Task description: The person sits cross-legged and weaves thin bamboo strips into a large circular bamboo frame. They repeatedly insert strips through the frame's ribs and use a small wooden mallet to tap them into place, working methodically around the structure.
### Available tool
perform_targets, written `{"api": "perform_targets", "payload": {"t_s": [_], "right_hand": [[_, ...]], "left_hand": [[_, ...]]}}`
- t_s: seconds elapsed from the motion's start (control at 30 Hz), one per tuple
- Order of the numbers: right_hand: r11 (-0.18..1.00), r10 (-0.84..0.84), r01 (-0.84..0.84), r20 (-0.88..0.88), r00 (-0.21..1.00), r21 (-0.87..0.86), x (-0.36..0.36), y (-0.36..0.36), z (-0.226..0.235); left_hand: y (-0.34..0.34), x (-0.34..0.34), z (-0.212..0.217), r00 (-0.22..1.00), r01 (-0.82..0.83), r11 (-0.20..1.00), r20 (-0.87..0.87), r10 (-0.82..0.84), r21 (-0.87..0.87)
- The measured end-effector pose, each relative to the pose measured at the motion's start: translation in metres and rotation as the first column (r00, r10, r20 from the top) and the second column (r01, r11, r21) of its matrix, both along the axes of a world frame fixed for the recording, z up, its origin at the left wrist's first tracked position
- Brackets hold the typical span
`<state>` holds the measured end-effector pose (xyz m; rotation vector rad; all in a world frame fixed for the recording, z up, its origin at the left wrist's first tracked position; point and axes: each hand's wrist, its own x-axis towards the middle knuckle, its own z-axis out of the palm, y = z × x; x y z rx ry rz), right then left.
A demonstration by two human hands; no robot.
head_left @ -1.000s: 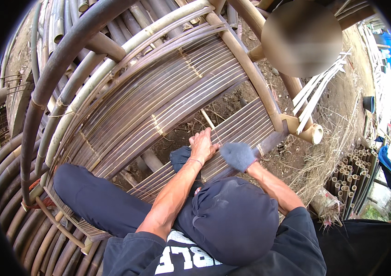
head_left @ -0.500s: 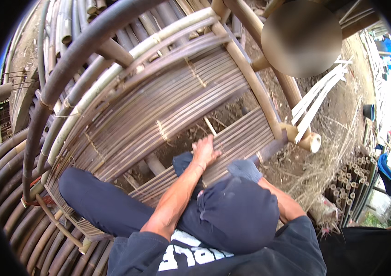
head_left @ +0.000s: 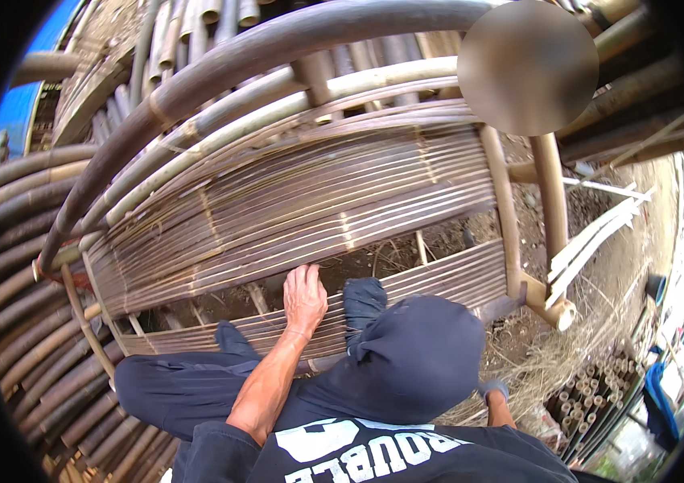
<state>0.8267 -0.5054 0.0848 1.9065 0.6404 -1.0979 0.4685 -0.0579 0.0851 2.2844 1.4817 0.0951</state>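
Observation:
A long bamboo bench or chair stands before me, with a slatted back panel [head_left: 278, 205] and a narrower slatted seat [head_left: 447, 270]. A gap separates the two, and ground shows through it. My left hand [head_left: 306, 299] is bare, its fingers slightly apart, with the tips at the lower edge of the back panel and nothing visible in them. Low on the right is my right hand [head_left: 493, 389] in a grey glove, away from the bench. Its fingers are mostly hidden, so their pose is unclear. A rounded dark cloth shape [head_left: 418, 362] covers part of the seat.
Thick bamboo rails [head_left: 221, 68] curve around the bench's back and left side. Stacked bamboo poles [head_left: 28, 274] fill the left. Pale split strips [head_left: 591, 249] lean at the right, above dry fibres [head_left: 535, 362] and a bundle of thin bamboo tubes [head_left: 599, 390].
My left hand has moved left, from the seat slats to the back panel's lower edge. The gloved right hand has drawn back from the seat toward the lower right. The view has turned.

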Motion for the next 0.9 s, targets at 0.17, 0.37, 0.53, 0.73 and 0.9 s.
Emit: {"api": "perform_targets", "payload": {"t_s": [0.17,0.37,0.53,0.73,0.9], "right_hand": [[0.832,-0.318,0.249,0.060,0.946,0.495,0.012,0.065,-0.010],[0.321,0.011,0.020,-0.025,1.000,0.947,0.009,0.255,-0.040],[0.237,0.161,-0.198,0.162,0.973,0.951,0.021,0.326,-0.052],[0.200,0.202,-0.329,0.290,0.935,0.923,0.050,0.356,-0.076],[0.087,0.254,-0.408,0.376,0.891,0.909,0.036,0.359,-0.057]], "left_hand": [[-0.004,-0.054,-0.007,0.941,-0.120,0.989,-0.308,0.142,0.091],[0.020,-0.110,-0.017,0.940,0.107,0.994,-0.327,-0.099,0.006],[0.034,-0.125,-0.012,0.972,0.152,0.976,-0.158,-0.176,-0.155],[0.028,-0.123,0.004,0.978,0.089,0.911,-0.139,-0.157,-0.403],[0.040,-0.116,0.004,0.971,0.028,0.823,-0.179,-0.156,-0.567]]}}
